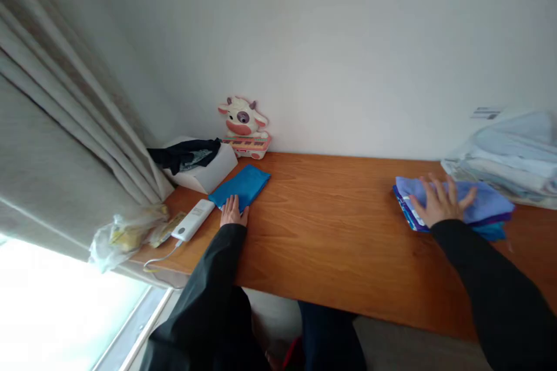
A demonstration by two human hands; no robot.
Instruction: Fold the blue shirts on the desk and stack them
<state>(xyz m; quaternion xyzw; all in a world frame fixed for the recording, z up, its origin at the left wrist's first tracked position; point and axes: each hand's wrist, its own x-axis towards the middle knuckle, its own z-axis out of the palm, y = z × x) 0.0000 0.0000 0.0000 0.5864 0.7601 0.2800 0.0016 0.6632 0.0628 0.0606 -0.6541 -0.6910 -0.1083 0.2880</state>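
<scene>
My left hand (233,212) lies flat on the near end of a folded bright blue cloth (242,184) on the wooden table (331,226), fingers together and pointing away. My right hand (439,200) rests palm down, fingers spread, on top of a small stack of folded cloths (487,208); the top one is pale lilac-blue, with purple and teal ones under it. Both arms wear black sleeves. Neither hand grips anything.
A white power bank (192,219) with a cable lies left of the blue cloth. Behind it stand a white box (209,174) with a dark garment (185,154) and a cow toy (244,127). A curtain (65,145) hangs left; a plastic-wrapped packet (130,232) lies below it; bagged linens (509,156) sit far right.
</scene>
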